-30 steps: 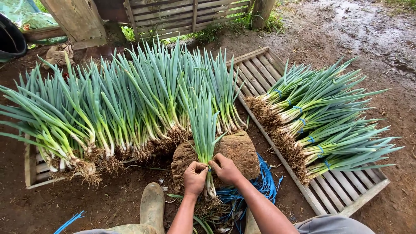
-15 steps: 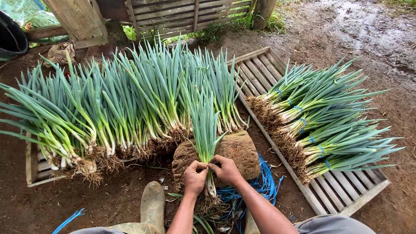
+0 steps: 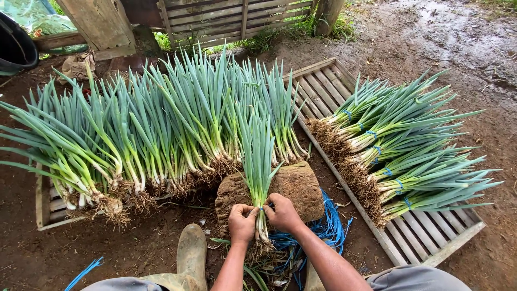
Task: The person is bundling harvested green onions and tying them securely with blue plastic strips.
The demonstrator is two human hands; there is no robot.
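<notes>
Green onion bunch [image 3: 258, 161] clenched between left hand [image 3: 242, 223] and right hand [image 3: 282, 212] fingers.

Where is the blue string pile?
In the head view, the blue string pile lies on the dirt at lower centre, just right of the right hand, between the brown rock and the wooden pallet.

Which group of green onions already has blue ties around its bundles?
The pile on the right pallet: blue bands wrap each bundle. The big left pile shows none, and both hands hold the middle bunch.

Muddy farmyard: harvested scallions [image 3: 161, 129], pallets [image 3: 323, 86]
</notes>
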